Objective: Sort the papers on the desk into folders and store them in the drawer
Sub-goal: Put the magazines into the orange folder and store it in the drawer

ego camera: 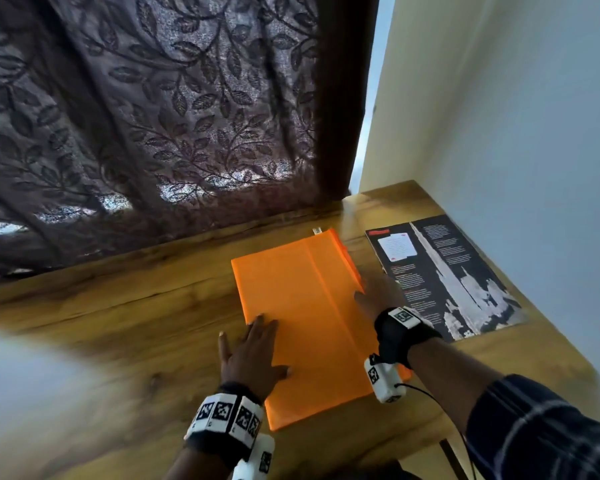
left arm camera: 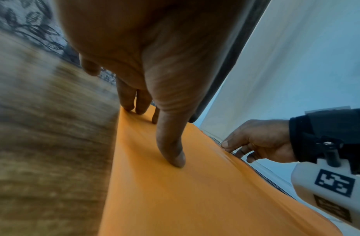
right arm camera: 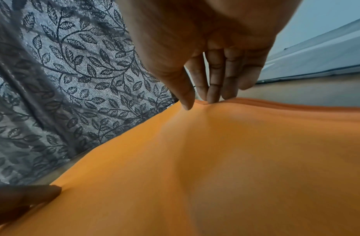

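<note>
Two hands are on the orange folder [ego camera: 305, 317], which lies flat on the tabletop [ego camera: 125, 327] at lower centre of the head view: your left hand [ego camera: 253, 355] rests open, fingers straight, on its near left part, while your right hand [ego camera: 378, 299] has thumb and fingers closing on the folder's right edge. If you lift that edge too fast, the cover may buckle or the folder may slide, so I judge the left hand must keep pressing. Just right of the folder lies a dark printed sheet [ego camera: 444, 275], near your right wrist, which could get dragged along. A leaf-patterned curtain [ego camera: 146, 109] hangs behind, in the upper left.
</note>
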Tool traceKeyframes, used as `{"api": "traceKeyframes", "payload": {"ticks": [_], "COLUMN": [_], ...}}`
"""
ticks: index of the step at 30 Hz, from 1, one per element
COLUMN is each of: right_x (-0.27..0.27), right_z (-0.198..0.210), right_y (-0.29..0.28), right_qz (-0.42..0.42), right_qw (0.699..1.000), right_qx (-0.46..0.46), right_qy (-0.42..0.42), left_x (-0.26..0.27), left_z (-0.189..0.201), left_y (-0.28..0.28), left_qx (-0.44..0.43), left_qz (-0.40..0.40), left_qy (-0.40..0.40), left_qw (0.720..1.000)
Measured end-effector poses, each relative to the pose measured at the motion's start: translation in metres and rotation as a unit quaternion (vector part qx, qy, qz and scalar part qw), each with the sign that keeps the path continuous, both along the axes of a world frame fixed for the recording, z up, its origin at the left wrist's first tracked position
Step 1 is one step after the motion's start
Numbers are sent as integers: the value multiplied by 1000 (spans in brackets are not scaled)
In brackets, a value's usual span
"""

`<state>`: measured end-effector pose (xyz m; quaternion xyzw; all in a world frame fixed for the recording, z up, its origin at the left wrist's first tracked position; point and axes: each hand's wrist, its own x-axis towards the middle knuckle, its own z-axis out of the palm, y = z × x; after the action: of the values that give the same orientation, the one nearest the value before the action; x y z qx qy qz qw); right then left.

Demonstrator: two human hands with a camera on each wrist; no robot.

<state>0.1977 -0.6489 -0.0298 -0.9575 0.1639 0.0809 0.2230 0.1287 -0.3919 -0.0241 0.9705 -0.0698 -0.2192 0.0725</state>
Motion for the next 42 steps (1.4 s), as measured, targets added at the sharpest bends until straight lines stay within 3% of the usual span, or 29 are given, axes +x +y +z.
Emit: {"api": "traceKeyframes", "payload": {"ticks": [4, 9, 12, 16, 18, 20, 21, 28, 32, 37, 42], "right_x": [5, 13, 16, 17, 16, 13, 11, 4, 3, 1, 5], "right_z": [6, -2, 8, 22, 26, 30, 29, 13, 14, 18, 20], "right_y": [-2, 2, 3, -1, -5, -8, -9, -8, -12, -41, -90], "right_qz": [25, 13, 53, 72, 46, 18, 14, 39, 78, 47, 40], "right_qw": [999, 991, 977, 909, 852, 810, 804, 856, 906, 932, 977], "right_qx": [4, 132, 205, 408, 515, 578, 585, 512, 415, 358, 207], "right_qy": [21, 28, 9, 33, 77, 103, 108, 61, 41, -1, -39], "left_x": [-3, 0, 3, 13, 20, 23, 23, 15, 12, 7, 14], "left_z": [-1, 1, -1, -4, -4, -5, -6, -12, -13, -13, 2], "left_y": [-3, -8, -4, -4, -4, -2, -1, 6, 19, 37, 16], "left_qx": [-20, -22, -45, -75, -86, -78, -68, -21, 0, 9, 9], "left_qz": [45, 50, 60, 108, 130, 131, 126, 105, 96, 126, 172], "left_qy": [-3, 17, 37, 62, 65, 59, 58, 58, 56, 52, -83], "left_qw": [999, 998, 997, 989, 986, 987, 988, 993, 994, 991, 982]}}
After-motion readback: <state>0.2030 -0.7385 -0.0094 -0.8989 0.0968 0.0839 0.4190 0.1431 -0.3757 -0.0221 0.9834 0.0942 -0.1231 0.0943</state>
